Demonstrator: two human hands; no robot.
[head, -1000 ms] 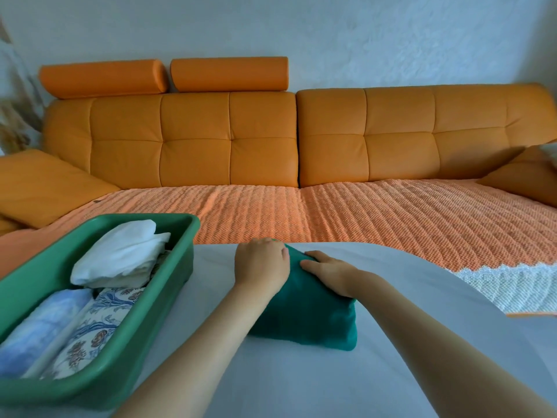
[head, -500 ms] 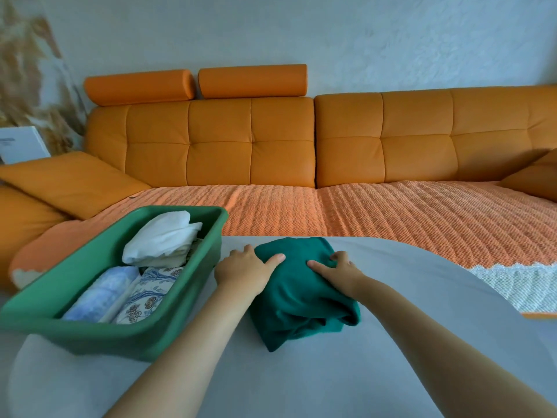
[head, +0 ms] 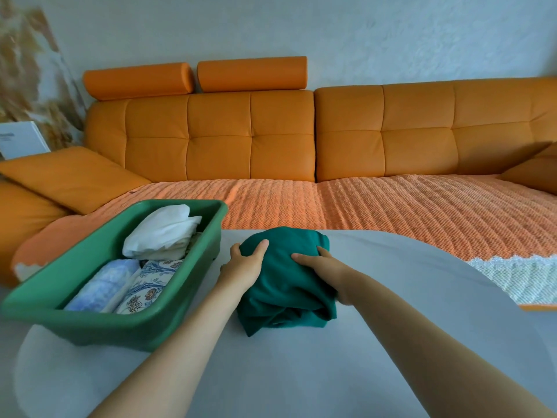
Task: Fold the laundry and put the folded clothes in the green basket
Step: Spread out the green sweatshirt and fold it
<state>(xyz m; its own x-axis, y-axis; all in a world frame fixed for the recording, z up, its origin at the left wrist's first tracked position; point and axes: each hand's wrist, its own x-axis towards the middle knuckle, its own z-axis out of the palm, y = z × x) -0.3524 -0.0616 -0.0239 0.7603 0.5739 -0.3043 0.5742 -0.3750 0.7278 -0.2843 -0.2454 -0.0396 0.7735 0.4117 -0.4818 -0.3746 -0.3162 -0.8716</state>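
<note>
Now the left hand (head: pixel 244 263) and the right hand (head: pixel 327 268) clasp the folded teal garment (head: pixel 286 292) on the desk (head: pixel 346 366), thumbs on top and fingers (head: pixel 235 251) curled round its sides, just beside the green basket (head: pixel 90 316).

**A Living Room at Home**

An orange leather sofa (head: pixel 250 137) with bolster headrests (head: pixel 138 81) lined a pale wall (head: pixel 331 31). A woven throw (head: pixel 407 212) covered its seat, cushions (head: pixel 69 176) lay alongside, and a green basket (head: pixel 120 330) of folded clothes (head: pixel 162 233) sat on the grey tabletop (head: pixel 391 342).
</note>
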